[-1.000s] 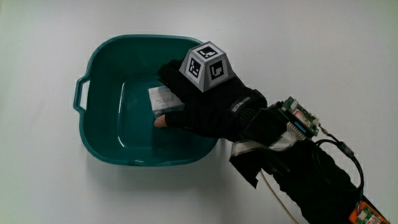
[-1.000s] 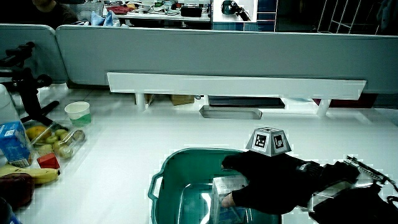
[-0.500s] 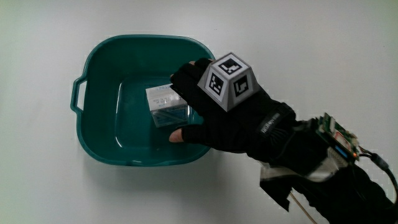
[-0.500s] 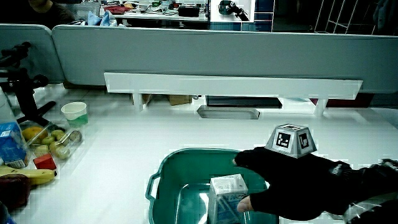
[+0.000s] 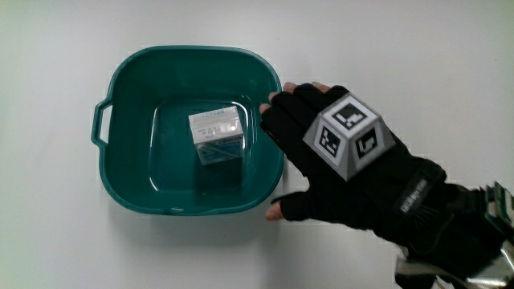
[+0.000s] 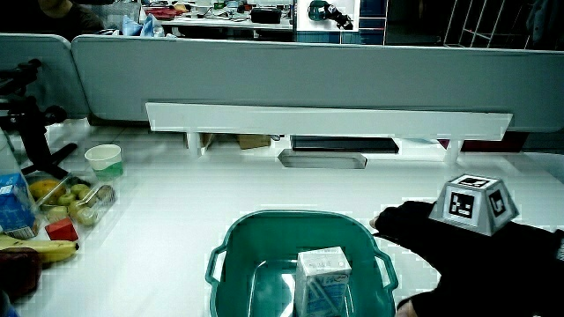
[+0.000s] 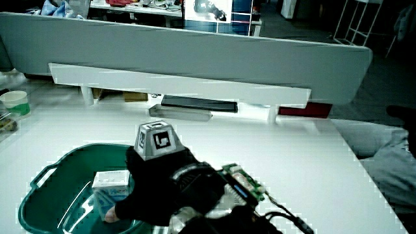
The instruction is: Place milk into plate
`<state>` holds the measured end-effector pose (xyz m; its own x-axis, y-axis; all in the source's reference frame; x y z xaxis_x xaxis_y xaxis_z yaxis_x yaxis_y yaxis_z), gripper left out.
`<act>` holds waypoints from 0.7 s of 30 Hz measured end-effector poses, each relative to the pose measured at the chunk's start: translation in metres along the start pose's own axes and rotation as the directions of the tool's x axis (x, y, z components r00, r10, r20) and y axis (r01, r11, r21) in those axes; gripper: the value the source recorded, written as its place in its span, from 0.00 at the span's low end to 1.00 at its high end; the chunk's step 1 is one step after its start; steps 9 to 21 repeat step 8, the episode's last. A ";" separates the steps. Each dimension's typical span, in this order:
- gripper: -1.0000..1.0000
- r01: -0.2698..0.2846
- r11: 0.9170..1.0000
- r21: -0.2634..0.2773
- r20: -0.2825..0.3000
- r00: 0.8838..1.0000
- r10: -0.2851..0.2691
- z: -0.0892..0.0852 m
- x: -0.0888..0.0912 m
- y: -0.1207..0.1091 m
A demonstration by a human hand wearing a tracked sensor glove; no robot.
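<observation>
1 milk carton (image 5: 217, 136) stood on the floor of the teal basin (image 5: 120, 181), roughly in its middle and apart from every wall, so the placing looked done, with the basin serving as the plate the task names. The hand (image 5: 337, 172) was over the table (image 5: 418, 64) just beside the basin's rim, and its fingers (image 5: 281, 108) were spread loosely and gripped nothing; only the fingertips reached the rim's edge.

By my judgement the step in hand was the retreat. Doing it well would mean drawing the hand off across the table and away from the basin, with the fingertips lifted clear of the rim so the light basin would not be nudged, and with the forearm kept from sweeping over the carton.

The carton was a small, squarish box, pale on its top face, with blue-green print on the side nearer the person. In a side view the carton (image 6: 322, 277) showed a whitish top and patterned front; in both side views it sat upright. Its flat base and squat shape suggested it would stay put.
</observation>
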<state>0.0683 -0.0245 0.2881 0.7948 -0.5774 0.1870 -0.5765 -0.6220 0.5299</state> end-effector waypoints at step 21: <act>0.00 -0.031 0.999 -0.034 0.074 0.997 0.033 0.002 -0.025 -0.024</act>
